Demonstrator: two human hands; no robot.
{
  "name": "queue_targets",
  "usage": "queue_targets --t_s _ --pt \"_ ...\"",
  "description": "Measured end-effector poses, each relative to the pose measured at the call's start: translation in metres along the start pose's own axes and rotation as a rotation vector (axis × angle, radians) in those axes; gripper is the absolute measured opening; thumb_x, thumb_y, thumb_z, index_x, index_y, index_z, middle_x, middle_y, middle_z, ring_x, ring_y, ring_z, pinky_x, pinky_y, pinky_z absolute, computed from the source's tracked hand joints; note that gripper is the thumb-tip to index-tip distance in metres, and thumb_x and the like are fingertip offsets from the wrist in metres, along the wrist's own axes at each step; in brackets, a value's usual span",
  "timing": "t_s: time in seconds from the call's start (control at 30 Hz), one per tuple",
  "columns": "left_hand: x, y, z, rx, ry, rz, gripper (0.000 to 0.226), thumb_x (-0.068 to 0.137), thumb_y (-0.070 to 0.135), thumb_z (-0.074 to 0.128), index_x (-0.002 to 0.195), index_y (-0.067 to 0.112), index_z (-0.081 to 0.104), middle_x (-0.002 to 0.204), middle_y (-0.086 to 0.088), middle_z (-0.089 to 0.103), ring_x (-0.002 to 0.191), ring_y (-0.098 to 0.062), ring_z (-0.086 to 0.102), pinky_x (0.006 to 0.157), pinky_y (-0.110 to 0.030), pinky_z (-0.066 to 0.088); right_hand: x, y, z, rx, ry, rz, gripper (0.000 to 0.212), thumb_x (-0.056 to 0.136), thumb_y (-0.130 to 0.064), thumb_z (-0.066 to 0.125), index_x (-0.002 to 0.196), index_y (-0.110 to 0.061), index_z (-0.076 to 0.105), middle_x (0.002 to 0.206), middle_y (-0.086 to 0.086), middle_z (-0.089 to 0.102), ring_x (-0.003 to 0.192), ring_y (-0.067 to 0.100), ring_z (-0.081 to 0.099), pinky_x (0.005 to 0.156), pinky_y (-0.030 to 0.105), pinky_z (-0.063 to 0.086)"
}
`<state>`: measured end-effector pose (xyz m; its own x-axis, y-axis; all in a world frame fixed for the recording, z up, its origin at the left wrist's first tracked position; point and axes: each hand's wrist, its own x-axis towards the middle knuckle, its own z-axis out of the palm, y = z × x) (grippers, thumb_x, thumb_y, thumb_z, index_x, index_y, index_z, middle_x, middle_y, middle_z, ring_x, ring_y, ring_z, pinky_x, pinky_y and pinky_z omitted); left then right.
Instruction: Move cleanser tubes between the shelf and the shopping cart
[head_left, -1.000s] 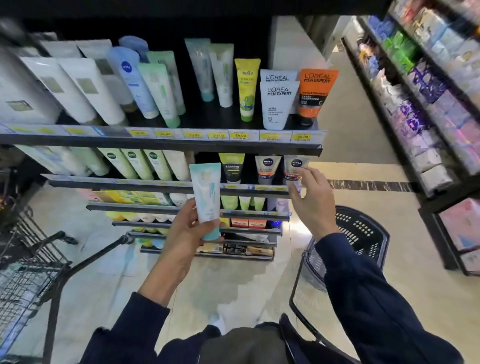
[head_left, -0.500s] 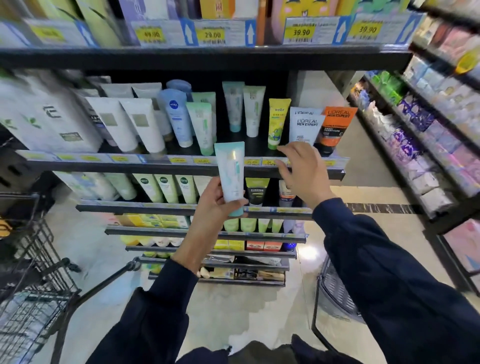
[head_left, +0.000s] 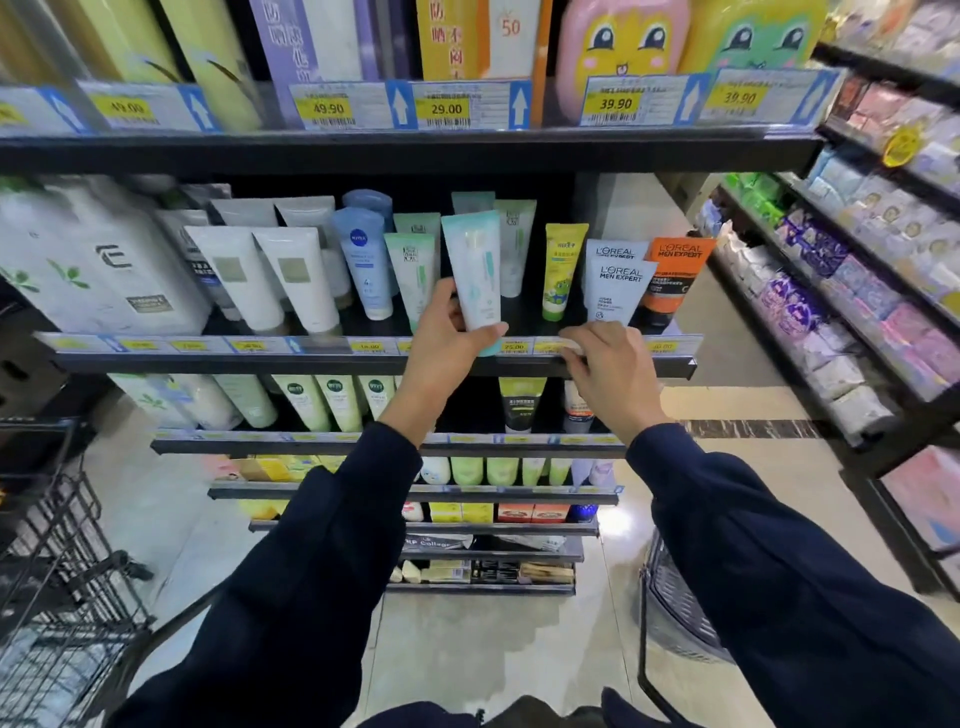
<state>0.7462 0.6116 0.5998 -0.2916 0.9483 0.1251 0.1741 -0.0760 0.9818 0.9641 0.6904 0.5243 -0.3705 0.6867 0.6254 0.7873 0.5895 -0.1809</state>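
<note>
The person is standing square to the shelf (head_left: 332, 364), both dark-sleeved arms reaching out to its front edge. The left hand (head_left: 447, 338) is gripping a pale teal cleanser tube (head_left: 475, 275) near its lower, cap end, thumb wrapped across the front and fingers curled behind; the tube is standing nearly upright, tilted slightly, with its cap hanging just over the price-label strip (head_left: 249, 344) and its body in front of the row of tubes already there. It is sitting between a green-and-white tube (head_left: 415, 275) on its left and a small yellow tube (head_left: 562, 270) on its right. The right hand (head_left: 608, 364) is resting on the shelf lip, fingers bent over the label strip and holding nothing, just below a white L'Oreal Men Expert tube (head_left: 615, 291) and beside an orange one (head_left: 672, 275). A blue Nivea tube (head_left: 363, 265) and two white tubes (head_left: 270, 280) are leaning further left. A wire shopping cart (head_left: 57, 571) is showing at the lower left, well apart from the hands, and a dark basket (head_left: 670, 603) is showing at the lower right beneath the right arm.
</note>
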Motion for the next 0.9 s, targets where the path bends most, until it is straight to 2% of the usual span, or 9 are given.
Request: queue_targets --t_s 0.1,0.23,0.4,0.57,0.73,0.9 --pt "0.019 0.003 0.005 0.095 0.027 0.035 0.051 0.085 0.010 0.082 0.126 0.018 0.053 0.116 -0.002 0.067 0.104 -0.015 0.066 0.082 -0.028 0.060 0.000 -0.001 0.002 0.004 0.009 0.018 0.018 0.098 -0.020 0.067 0.113 -0.015 0.073 0.100 0.003 0.070 0.096 0.030 0.062 0.085 0.043 0.044" --pt "0.044 0.001 0.016 0.177 0.079 0.027 0.049 0.083 0.005 0.082 0.122 0.015 0.054 0.113 -0.002 0.066 0.104 -0.018 0.065 0.073 -0.017 0.054 0.000 -0.001 0.004 0.013 0.005 0.033 0.017 0.099 -0.022 0.066 0.114 -0.017 0.073 0.103 0.002 0.071 0.099 0.029 0.062 0.089 0.043 0.042" --pt "0.074 -0.014 0.028 0.401 0.148 -0.027 0.046 0.078 0.006 0.084 0.112 0.008 0.054 0.111 -0.009 0.068 0.104 -0.028 0.066 0.083 -0.042 0.059 -0.001 -0.001 0.004 0.029 0.044 0.027 0.014 0.097 -0.017 0.070 0.110 -0.016 0.073 0.100 0.001 0.069 0.095 0.028 0.062 0.089 0.043 0.043" --pt "0.088 -0.025 0.035 0.535 0.147 -0.079 0.036 0.085 -0.003 0.071 0.105 0.008 0.042 0.093 -0.007 0.058 0.096 -0.035 0.066 0.069 -0.038 0.050 0.001 -0.001 0.004 0.006 0.036 0.011 0.013 0.096 -0.019 0.070 0.109 -0.016 0.073 0.098 0.001 0.069 0.092 0.029 0.063 0.086 0.045 0.046" --pt "0.101 -0.027 0.036 0.518 0.169 -0.151 0.041 0.085 -0.004 0.068 0.120 0.003 0.047 0.114 -0.017 0.063 0.108 -0.039 0.062 0.087 -0.044 0.055 0.004 0.002 0.005 -0.036 -0.004 -0.023 0.014 0.098 -0.023 0.067 0.110 -0.017 0.073 0.098 0.000 0.071 0.092 0.029 0.065 0.083 0.043 0.045" --pt "0.110 -0.031 0.039 0.447 0.225 -0.198 0.045 0.083 -0.004 0.067 0.124 0.004 0.050 0.120 -0.018 0.063 0.114 -0.040 0.061 0.095 -0.050 0.055 0.003 0.003 0.003 -0.027 0.013 -0.034 0.014 0.099 -0.022 0.068 0.111 -0.017 0.073 0.099 0.000 0.071 0.091 0.028 0.064 0.083 0.042 0.044"
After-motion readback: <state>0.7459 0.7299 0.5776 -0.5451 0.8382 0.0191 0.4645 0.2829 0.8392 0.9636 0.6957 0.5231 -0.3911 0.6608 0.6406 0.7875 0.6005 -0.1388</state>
